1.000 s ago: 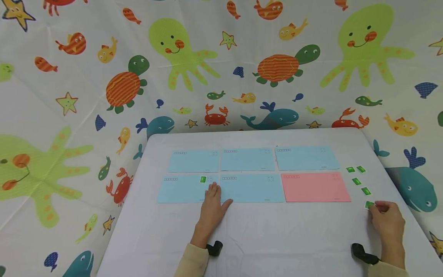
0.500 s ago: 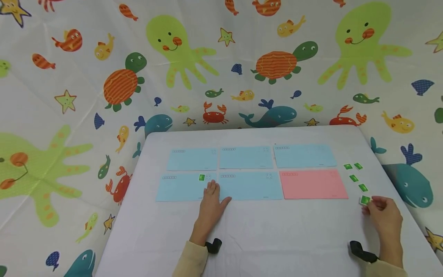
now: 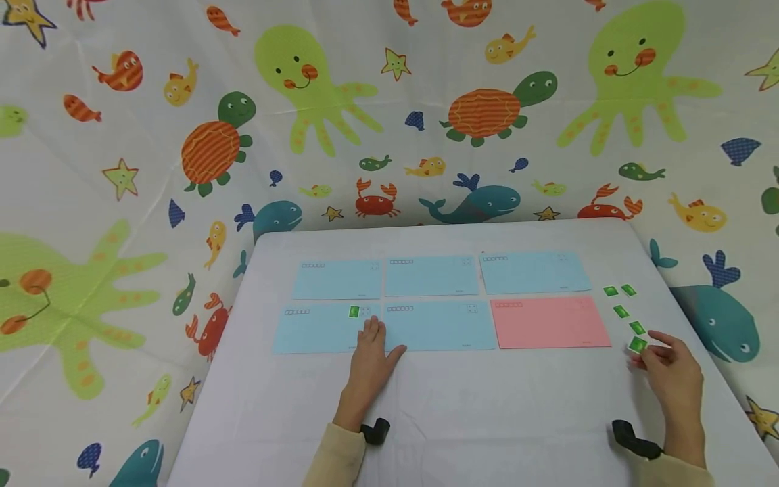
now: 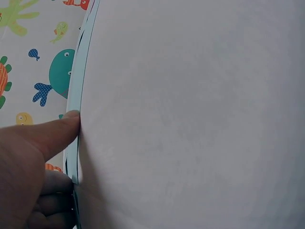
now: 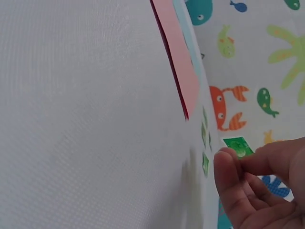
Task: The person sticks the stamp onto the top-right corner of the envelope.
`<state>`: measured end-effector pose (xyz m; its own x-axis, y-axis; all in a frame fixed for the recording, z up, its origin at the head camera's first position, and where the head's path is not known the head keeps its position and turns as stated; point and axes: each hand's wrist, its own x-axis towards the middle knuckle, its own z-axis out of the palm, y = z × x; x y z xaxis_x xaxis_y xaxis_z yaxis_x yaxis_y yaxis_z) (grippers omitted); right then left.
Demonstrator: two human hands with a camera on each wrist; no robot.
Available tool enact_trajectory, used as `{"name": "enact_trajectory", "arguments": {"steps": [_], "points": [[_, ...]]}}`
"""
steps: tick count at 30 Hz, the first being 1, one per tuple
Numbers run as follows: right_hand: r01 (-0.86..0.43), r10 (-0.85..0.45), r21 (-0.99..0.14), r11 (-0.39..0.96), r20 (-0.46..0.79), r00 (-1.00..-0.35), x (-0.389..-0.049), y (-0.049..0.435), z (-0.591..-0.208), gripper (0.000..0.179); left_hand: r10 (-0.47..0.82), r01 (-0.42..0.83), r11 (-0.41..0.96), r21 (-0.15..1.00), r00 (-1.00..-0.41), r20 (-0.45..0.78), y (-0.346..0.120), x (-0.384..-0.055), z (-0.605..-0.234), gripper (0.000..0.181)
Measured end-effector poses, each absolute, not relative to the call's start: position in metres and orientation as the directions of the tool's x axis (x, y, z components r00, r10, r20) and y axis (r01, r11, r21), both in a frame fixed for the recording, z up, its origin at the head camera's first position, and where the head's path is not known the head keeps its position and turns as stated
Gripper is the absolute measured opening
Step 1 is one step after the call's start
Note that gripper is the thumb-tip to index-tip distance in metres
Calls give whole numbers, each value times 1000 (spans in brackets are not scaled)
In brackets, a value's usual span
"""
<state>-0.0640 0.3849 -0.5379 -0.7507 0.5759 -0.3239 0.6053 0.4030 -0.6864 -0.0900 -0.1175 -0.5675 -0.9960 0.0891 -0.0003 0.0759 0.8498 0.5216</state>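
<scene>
My right hand point(image 3: 672, 375) pinches a small green stamp point(image 3: 638, 345) between thumb and fingertip, over the right side of the table. In the right wrist view this stamp point(image 5: 238, 146) sticks out beyond the fingertips, face showing. My left hand point(image 3: 368, 358) rests with straight fingers at the right part of the lower left blue envelope point(image 3: 313, 331), thumb spread out toward the neighbouring blue envelope point(image 3: 441, 331). On that lower left envelope, just beyond my left fingertips, lies another green stamp point(image 3: 353, 311), left of the printed stamp boxes.
Several loose green stamps point(image 3: 621, 311) lie to the right of a pink envelope point(image 3: 550, 323). Behind are three more blue envelopes, including the back right one point(image 3: 535, 274). A white cloth covers the table point(image 3: 487, 406), and a sea-animal curtain point(image 3: 389, 101) hangs behind it.
My right hand has lifted the stamp and shifted a little left and away from me; more of the stamp's face shows. My left hand stays in place. The head view has tilted slightly.
</scene>
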Motion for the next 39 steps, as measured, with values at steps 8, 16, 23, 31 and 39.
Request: {"name": "enact_trajectory", "arguments": {"steps": [8,16,23,31,39], "points": [[620,588,-680,392,-333,-737,-66,380,-534,51,87,72,849,523,-996,-6,-118,-91,-569,76],[629,603,-681,375,-336,-724,-66,379,-534,57,84,69,848,525,-996,-6,-117,-90,-568,76],[636,615,-693,339,-349,-707,-66,378,-536,55,91,73,844,531,-996,-7,-118,-89,-566,75],[620,625,-706,342,-322,-711,-66,377,-536,51,86,65,842,536,-996,-14,-119,-89,-567,75],[600,634,-691,403,-262,-728,-65,371,-532,46,84,61,842,537,-996,-20,-119,-91,-567,77]]}}
